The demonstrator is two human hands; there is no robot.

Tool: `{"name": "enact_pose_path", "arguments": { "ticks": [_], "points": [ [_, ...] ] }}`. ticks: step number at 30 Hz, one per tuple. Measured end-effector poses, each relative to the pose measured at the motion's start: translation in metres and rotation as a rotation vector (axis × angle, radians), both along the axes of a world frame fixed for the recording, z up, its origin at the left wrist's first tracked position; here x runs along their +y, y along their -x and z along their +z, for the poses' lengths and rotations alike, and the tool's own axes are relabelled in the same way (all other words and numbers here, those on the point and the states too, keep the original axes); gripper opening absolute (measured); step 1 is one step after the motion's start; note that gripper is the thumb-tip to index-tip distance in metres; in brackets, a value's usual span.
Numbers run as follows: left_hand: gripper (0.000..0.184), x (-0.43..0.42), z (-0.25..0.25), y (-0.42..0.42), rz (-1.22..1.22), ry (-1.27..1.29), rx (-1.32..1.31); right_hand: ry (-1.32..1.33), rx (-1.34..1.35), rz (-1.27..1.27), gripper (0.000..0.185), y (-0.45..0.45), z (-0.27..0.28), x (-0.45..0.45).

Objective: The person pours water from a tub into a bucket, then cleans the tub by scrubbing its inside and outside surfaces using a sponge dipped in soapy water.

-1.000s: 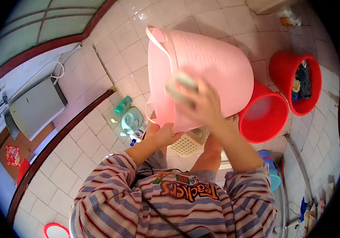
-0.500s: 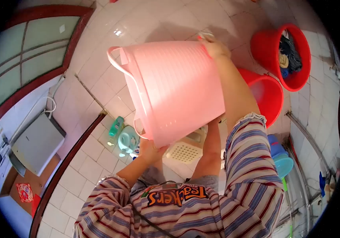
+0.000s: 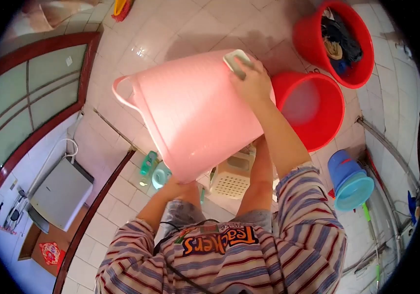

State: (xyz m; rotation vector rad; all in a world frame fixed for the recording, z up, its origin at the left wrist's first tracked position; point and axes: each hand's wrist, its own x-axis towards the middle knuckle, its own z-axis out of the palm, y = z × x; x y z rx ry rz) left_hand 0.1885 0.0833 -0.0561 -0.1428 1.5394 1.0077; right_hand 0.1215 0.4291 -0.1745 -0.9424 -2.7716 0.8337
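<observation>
A large pink plastic tub (image 3: 190, 108) with looped handles is tilted on its side in front of me. My left hand (image 3: 176, 188) grips its lower near edge, the fingers partly hidden by the tub. My right hand (image 3: 252, 84) lies against the upper right part of the tub's wall. In its fingers is a pale green and white scrubber (image 3: 234, 61), a sponge or brush by its shape, pressed on the pink surface.
To the right stand a red bucket (image 3: 335, 117) with cloudy liquid and another red bucket (image 3: 313, 44) holding dark clothes. Beyond is a blue bucket (image 3: 339, 164) with a turquoise basin (image 3: 354, 191). A beige perforated stool (image 3: 229, 183) and a green bottle (image 3: 148, 162) are under the tub.
My right hand has moved from the tub's far right corner onto its upper wall, bringing the scrubber into clear view. The tub has shifted slightly left as the view moved.
</observation>
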Motion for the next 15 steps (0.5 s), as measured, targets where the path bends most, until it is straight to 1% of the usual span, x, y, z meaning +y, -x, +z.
{"name": "enact_pose_path", "arguments": {
  "ticks": [1,2,3,5,6,7,8,9,10,11,12,13,14,15],
  "points": [
    [0.045,0.013,0.018,0.026,0.062,0.0,-0.193,0.022,0.076,0.098,0.043,-0.015,0.009,0.009],
    [0.049,0.016,0.015,0.044,0.034,0.117,-0.057,0.048,0.15,0.203,0.044,-0.034,0.019,0.016],
    [0.053,0.02,0.01,0.065,0.006,0.234,0.082,0.047,0.2,0.212,0.045,-0.054,0.027,0.022],
    [0.051,0.058,0.037,0.118,0.869,-0.26,-0.198,-0.019,0.337,0.08,0.049,-0.107,0.008,0.036],
    [0.052,0.062,0.027,0.139,0.872,-0.091,-0.081,-0.027,0.266,-0.104,0.052,-0.129,-0.009,0.042],
    [0.048,0.066,0.023,0.156,0.674,-0.079,0.037,-0.036,0.194,-0.288,0.055,-0.148,-0.029,0.051],
    [0.048,0.068,0.024,0.164,0.665,-0.075,0.049,0.044,0.093,-0.442,0.06,-0.168,-0.055,0.066],
    [0.045,0.071,0.024,0.169,0.637,0.074,0.123,0.176,-0.055,-0.585,0.062,-0.2,-0.098,0.083],
    [0.042,0.076,0.022,0.173,0.604,0.225,0.195,0.284,-0.147,-0.665,0.063,-0.229,-0.145,0.1],
    [0.038,0.082,0.026,0.167,0.68,0.226,0.236,0.745,-0.188,-0.891,0.067,-0.245,-0.174,0.117],
    [0.044,0.077,0.026,0.155,0.683,0.189,0.349,0.752,-0.172,-0.904,0.067,-0.251,-0.198,0.123],
    [0.052,0.086,0.03,0.142,0.647,0.288,0.423,0.649,-0.34,-0.863,0.066,-0.256,-0.219,0.123],
    [0.057,0.094,0.032,0.124,0.683,0.209,0.499,0.551,-0.521,-0.81,0.066,-0.268,-0.245,0.119],
    [0.058,0.098,0.041,0.11,0.675,0.162,0.491,-0.142,-0.711,-0.115,0.06,-0.326,-0.346,0.118]
  ]
}}
